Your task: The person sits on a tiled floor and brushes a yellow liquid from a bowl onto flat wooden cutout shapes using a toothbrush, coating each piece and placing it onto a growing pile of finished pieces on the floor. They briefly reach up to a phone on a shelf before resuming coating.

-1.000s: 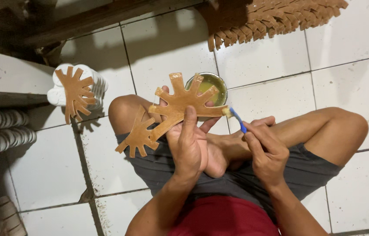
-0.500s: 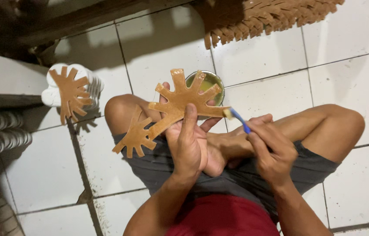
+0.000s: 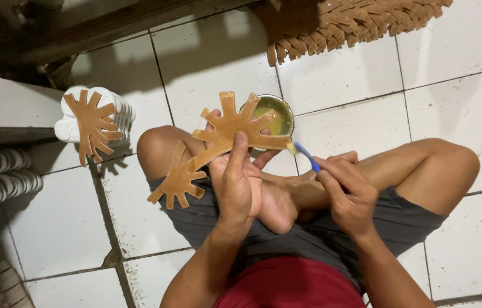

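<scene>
**Leather cutout and one brush**

Leather cutout (image 3: 218,145) — one, pinched in the left hand (image 3: 238,185). The right hand (image 3: 349,191) grips one blue brush (image 3: 304,155), its tip at the cutout's edge. One glue bowl (image 3: 272,117) sits beyond both hands — another cutout (image 3: 94,122) lies far left.

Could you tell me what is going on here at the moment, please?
A person sits cross-legged on a white tiled floor. The left hand holds up a flat brown cut-out with finger-like prongs. The right hand holds a blue-handled brush, its tip at the cut-out's edge. A small round tin of yellowish paste sits on the floor just behind. More brown cut-outs lie further off, and one lies on a white stack.
</scene>
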Tool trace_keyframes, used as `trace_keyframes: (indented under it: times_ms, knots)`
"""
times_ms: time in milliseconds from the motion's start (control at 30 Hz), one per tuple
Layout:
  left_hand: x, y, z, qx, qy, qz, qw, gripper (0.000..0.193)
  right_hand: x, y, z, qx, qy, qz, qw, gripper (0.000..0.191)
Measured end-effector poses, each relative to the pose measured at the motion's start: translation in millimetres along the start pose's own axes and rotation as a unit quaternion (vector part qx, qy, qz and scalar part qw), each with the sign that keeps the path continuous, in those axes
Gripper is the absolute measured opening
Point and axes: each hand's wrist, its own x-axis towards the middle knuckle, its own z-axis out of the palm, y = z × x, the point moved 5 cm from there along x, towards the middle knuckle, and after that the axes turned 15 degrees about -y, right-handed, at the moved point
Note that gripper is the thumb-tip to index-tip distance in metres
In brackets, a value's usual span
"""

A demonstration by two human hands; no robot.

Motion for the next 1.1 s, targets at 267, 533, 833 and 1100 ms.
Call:
trace_keyframes:
  times_ms: [267, 533, 833, 1100]
  knots:
    - [71, 3, -88, 0.106, 0.028, -0.046, 0.993, 0.02, -5, 93, -24, 0.152, 0.162, 0.233, 0.947, 0.026]
    - [194, -50, -139, 0.221, -0.027, -0.165, 0.961, 0.012, 0, 112, -13, 0.14, 0.172, 0.22, 0.95, 0.024]
    - [284, -114, -162, 0.349, 0.051, -0.239, 0.905, 0.02, 8, 109, -13, 0.078, 0.158, 0.253, 0.951, 0.025]
    - [300, -125, -168, 0.39, 0.076, -0.195, 0.897, 0.021, 6, 125, -8, 0.153, 0.171, 0.3, 0.926, 0.025]
